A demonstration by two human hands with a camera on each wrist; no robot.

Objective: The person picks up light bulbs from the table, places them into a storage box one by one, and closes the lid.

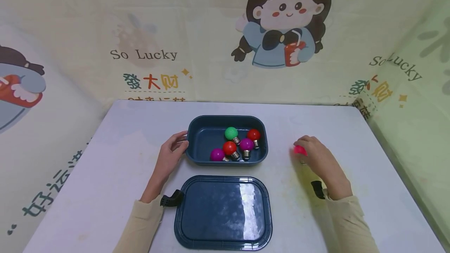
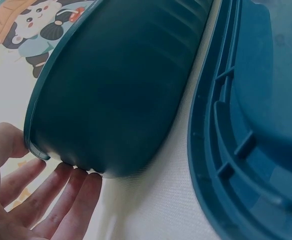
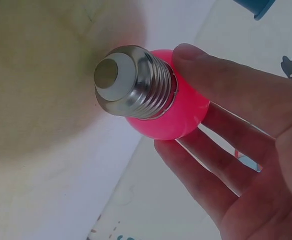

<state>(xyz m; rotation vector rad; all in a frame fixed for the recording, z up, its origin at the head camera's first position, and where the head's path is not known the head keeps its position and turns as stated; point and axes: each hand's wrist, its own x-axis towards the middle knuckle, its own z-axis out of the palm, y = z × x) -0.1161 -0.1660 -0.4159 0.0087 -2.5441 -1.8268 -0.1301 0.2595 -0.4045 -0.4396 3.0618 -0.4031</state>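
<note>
A pink light bulb (image 3: 188,112) with a metal screw base is pinched between the thumb and fingers of my right hand (image 1: 318,159), over the right part of the table. In the right wrist view its base points away from the palm. My left hand (image 1: 172,153) has its fingertips against the left end of a dark blue box (image 1: 205,132), the fingers fairly straight. Inside the box, toward its right side, lie a green bulb (image 1: 231,133), two red bulbs (image 1: 253,134) and two purple bulbs (image 1: 247,144).
A dark blue lid (image 1: 221,214) lies flat on the white table (image 1: 116,167), in front of the box and beside the left wrist. Printed cloth (image 1: 207,50) hangs behind the table and along both sides.
</note>
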